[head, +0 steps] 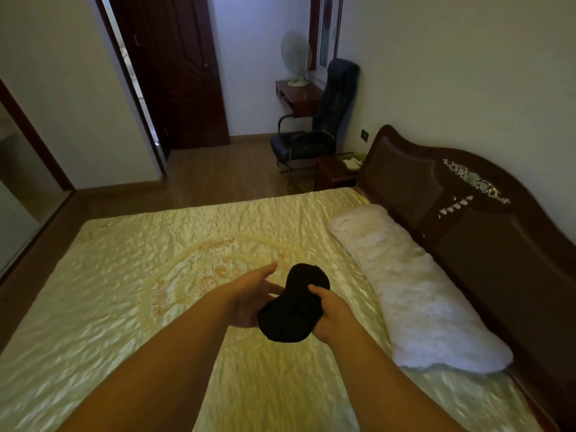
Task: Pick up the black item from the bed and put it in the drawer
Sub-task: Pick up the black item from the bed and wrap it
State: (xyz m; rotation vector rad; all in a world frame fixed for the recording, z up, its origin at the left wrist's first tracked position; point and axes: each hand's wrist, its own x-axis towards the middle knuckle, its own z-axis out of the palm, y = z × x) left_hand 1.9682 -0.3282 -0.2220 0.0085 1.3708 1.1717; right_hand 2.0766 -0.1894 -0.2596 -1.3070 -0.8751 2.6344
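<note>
Above the glossy yellow quilted bed, the soft black folded fabric item hangs between both hands, its long axis running away from the person, the right hand clamping its edge, the left hand open alongside, no drawer visible.

Room was dim, heavy vignette toward the corners. Cool daylight came from the window far beyond the hands; doorway up-left glowed too. Satin bedspread around the hands threw soft yellow sheen, no hard glare. Black item read as a detail-less blob. Forearms were underexposed. Wide-angle bent the walls and headboard; slightly soft overall.
</note>
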